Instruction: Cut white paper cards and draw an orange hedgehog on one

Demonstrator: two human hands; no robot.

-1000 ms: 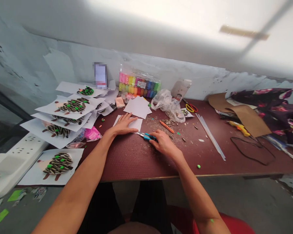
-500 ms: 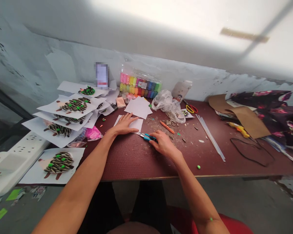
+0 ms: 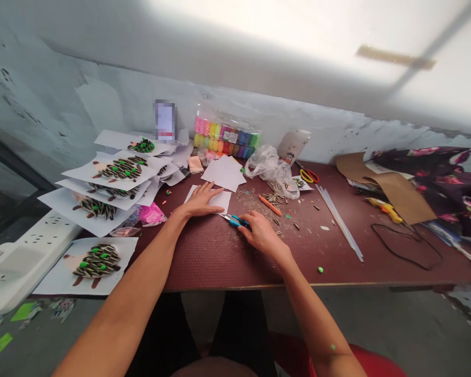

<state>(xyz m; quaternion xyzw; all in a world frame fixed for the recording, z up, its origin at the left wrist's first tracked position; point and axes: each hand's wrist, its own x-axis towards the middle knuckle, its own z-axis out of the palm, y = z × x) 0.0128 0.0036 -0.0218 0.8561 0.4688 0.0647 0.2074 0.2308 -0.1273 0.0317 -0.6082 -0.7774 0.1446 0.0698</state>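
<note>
My left hand (image 3: 202, 201) lies flat with fingers spread on a white sheet of paper (image 3: 223, 200) on the dark red table (image 3: 204, 262). To its right, my right hand (image 3: 258, 229) is wrapped round a blue utility knife (image 3: 239, 221). The knife's blade points left and touches or nearly touches the sheet's lower right corner, close to my left thumb. More white paper (image 3: 224, 173) lies just behind the sheet.
At the left, paper sheets with seed hedgehogs (image 3: 121, 168) are stacked beside a power strip (image 3: 43, 230). Behind are coloured clay (image 3: 227, 137), a plastic bag (image 3: 265, 161) and a cup (image 3: 294, 145). Scissors (image 3: 308, 175), an orange tool (image 3: 270, 204), clear sticks (image 3: 339, 222) and a glue gun (image 3: 384, 208) lie rightward.
My right hand has shifted slightly left with the knife. My left hand stays on the sheet. The whole view has moved a little.
</note>
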